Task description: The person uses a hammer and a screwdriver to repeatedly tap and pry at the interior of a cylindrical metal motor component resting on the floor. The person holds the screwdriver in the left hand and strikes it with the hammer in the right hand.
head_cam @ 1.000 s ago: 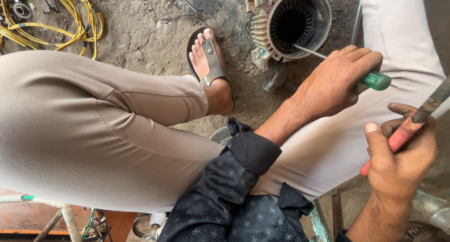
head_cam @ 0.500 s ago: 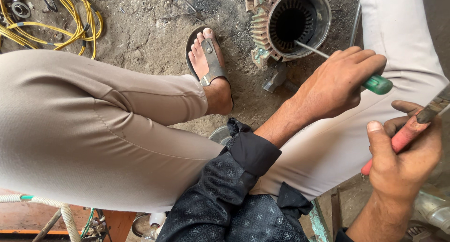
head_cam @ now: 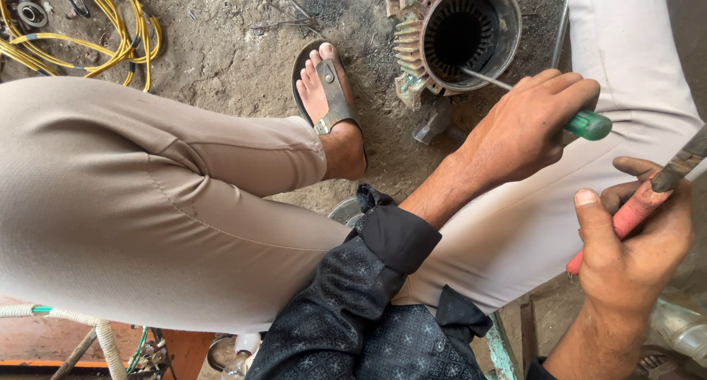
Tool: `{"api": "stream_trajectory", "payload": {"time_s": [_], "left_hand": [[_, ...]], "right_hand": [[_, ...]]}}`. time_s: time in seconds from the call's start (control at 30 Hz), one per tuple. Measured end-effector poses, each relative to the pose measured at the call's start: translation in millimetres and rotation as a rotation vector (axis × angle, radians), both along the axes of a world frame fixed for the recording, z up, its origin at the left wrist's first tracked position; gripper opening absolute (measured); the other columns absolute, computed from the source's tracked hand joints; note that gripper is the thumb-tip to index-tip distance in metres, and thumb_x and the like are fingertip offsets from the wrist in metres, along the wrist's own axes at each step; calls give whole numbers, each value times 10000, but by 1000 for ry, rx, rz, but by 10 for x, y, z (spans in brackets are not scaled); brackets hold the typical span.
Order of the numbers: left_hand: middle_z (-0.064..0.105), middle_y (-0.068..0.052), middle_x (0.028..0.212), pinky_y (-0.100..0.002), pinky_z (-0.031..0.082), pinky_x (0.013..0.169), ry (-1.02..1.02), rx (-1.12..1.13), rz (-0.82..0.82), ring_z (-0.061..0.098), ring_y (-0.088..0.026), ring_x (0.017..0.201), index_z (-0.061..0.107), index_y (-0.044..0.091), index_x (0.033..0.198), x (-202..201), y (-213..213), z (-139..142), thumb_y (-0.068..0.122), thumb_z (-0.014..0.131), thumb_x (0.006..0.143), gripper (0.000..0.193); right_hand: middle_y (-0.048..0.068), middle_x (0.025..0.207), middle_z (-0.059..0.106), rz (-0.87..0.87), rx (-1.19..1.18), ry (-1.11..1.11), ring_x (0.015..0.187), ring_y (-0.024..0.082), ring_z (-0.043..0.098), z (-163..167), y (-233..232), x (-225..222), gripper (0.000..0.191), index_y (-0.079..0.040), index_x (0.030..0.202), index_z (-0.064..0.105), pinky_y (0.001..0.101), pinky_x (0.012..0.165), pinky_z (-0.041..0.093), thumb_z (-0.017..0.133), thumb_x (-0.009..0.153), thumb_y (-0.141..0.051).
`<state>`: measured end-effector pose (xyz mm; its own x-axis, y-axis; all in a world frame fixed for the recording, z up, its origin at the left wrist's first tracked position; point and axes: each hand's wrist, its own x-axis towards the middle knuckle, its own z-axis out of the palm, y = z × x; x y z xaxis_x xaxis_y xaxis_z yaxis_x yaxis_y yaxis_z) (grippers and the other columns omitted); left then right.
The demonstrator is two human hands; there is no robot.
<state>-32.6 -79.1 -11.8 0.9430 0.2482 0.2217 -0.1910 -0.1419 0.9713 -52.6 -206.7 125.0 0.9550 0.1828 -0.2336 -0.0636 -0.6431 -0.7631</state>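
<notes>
My left hand [head_cam: 526, 126] grips a green-handled screwdriver [head_cam: 588, 124]; its thin metal shaft points into the round opening of a finned motor stator housing [head_cam: 456, 37] lying on the dirt floor. My right hand [head_cam: 637, 236] is closed around the red handle of a second tool [head_cam: 626, 218], whose dark metal part rises toward the frame's right edge; the tool's head is out of view. Both hands hover above my right thigh in beige trousers.
My left leg in beige trousers crosses the frame, its sandalled foot [head_cam: 328, 93] resting near the housing. Yellow wire coils [head_cam: 103, 26] lie at the top left. A small metal piece [head_cam: 433, 122] sits by the housing. A stool frame shows below.
The left hand and screwdriver have shifted slightly, the shaft staying in the housing opening. The right hand holds the red-handled tool in almost the same place.
</notes>
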Motion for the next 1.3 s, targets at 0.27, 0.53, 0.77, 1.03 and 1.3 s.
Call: {"api": "stream_trajectory", "payload": {"time_s": [0.27,0.53,0.77,1.03,1.3], "left_hand": [[611,-49,1005,-401,479,868,-18,1,18,597,-294,1012,524,97,1036,2,-9,-12,75,706,831,275],[610,-60,1017,-415,498,884,-50,-75,16,592,-305,989,537,80,1095,0,91,21,104,740,810,351],[629,-36,1022,-403,490,853,-68,3,8,605,-293,983,556,96,1080,65,32,43,2,670,744,368],[622,-20,1078,-383,482,868,-50,-12,-11,607,-268,1008,543,118,1136,-24,-201,-10,-39,649,739,440],[614,-12,1077,-380,478,878,-38,54,13,601,-251,1003,538,119,1161,-42,-245,-38,-61,641,779,434]], "right_hand": [[11,752,493,-36,9,-72,623,65,463,-106,-420,-97,336,37,1220,496,227,658,426,702,955,49],[52,772,531,275,-350,-257,629,126,490,-183,-246,4,311,57,1120,520,307,662,457,750,912,51],[-62,754,443,-69,1,8,538,48,426,1,-71,1,359,-79,1158,459,267,591,453,711,925,27],[-37,658,398,174,-66,-167,542,68,400,-70,-315,-7,326,-31,1109,414,348,1099,471,651,978,150],[-32,652,412,74,-78,-110,519,70,400,19,-167,-4,344,-41,1142,421,309,992,482,658,958,128]]}}
